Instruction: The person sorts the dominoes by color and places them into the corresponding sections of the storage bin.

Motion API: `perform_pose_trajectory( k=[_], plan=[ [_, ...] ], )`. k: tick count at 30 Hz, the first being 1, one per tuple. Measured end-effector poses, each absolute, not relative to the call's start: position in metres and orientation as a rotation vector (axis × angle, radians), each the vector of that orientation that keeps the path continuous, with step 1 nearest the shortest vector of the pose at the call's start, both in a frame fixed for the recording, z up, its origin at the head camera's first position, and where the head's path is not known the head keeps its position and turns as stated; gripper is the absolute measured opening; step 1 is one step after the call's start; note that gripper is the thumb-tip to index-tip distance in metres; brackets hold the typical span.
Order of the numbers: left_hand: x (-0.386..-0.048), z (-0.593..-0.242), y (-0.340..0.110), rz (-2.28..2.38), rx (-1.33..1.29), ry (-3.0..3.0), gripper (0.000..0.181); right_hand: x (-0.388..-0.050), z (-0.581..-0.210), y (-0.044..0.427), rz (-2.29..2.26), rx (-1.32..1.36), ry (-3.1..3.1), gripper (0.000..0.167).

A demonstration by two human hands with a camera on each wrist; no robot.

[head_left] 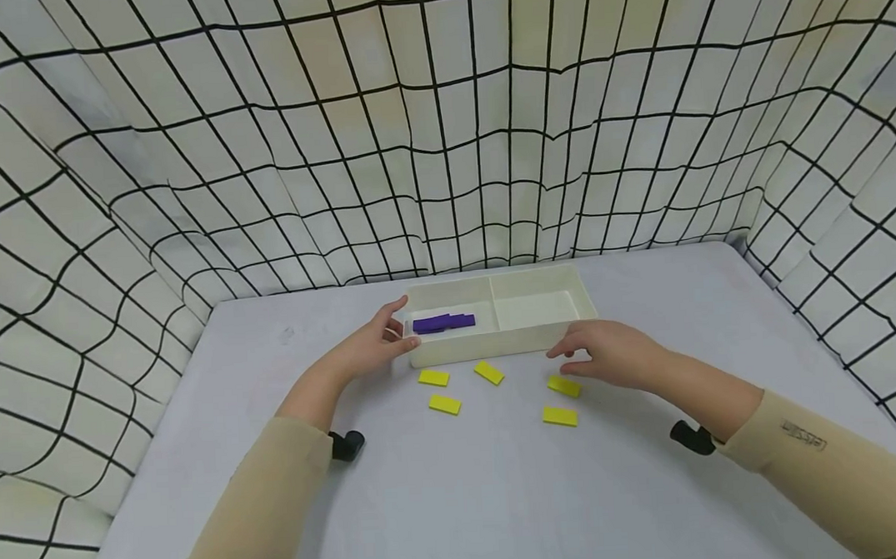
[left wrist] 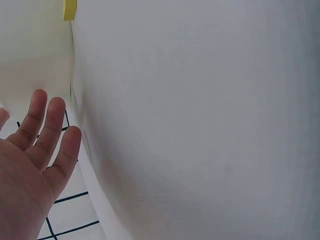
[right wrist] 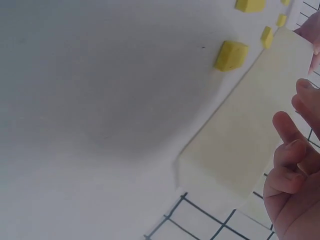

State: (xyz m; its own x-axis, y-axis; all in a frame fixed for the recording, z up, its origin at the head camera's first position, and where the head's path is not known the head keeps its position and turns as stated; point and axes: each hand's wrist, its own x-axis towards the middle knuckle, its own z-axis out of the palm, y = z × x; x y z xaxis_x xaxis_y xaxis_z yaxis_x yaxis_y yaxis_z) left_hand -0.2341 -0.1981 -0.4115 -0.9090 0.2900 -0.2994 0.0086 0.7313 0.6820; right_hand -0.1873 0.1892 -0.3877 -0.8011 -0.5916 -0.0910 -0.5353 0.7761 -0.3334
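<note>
Standing wide at the left end of the box (head_left: 488, 343), your left grip (head_left: 371, 343) has its fingers spread and its thumb at the front corner; firm contact cannot be told. Your right grip (head_left: 612, 353) hovers by the right part of the front wall, fingers loosely bent, a modest gap between thumb and index. Five yellow blocks (head_left: 444, 405) lie flat on the tabletop (head_left: 458, 504), on your side of the box: three toward the left, two toward the right, one of these just under your right grip. Purple pieces (head_left: 444, 322) lie together in the left compartment. Black-lined white walls (head_left: 456, 112) surround the tabletop.
</note>
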Motion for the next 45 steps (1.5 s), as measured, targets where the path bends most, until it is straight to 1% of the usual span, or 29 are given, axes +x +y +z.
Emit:
perform_pose_trajectory(
  k=[5, 12, 17, 23, 38, 45],
  plan=[
    [-0.233, -0.412, -0.199, 1.012, 0.233, 2.536, 0.088, -0.186, -0.396, 0.197, -0.427, -0.848, 2.775, 0.025],
    [-0.233, -0.412, -0.2, 1.015, 0.241, 2.541, 0.089, -0.184, -0.404, 0.193, -0.389, -0.768, 2.726, 0.024],
    [-0.232, -0.411, -0.2, 1.01, 0.246, 2.542, 0.089, -0.184, -0.411, 0.19, -0.352, -0.74, 2.711, 0.028],
    [-0.231, -0.409, -0.198, 1.001, 0.243, 2.545, 0.089, -0.185, -0.42, 0.189, -0.326, -0.773, 2.702, 0.03],
    [-0.233, -0.413, -0.199, 1.005, 0.239, 2.543, 0.09, -0.183, -0.419, 0.186, -0.311, -0.808, 2.722, 0.03],
    [-0.234, -0.413, -0.198, 0.998, 0.222, 2.549, 0.088, -0.185, -0.412, 0.19, -0.318, -0.807, 2.751, 0.03]
  ],
)
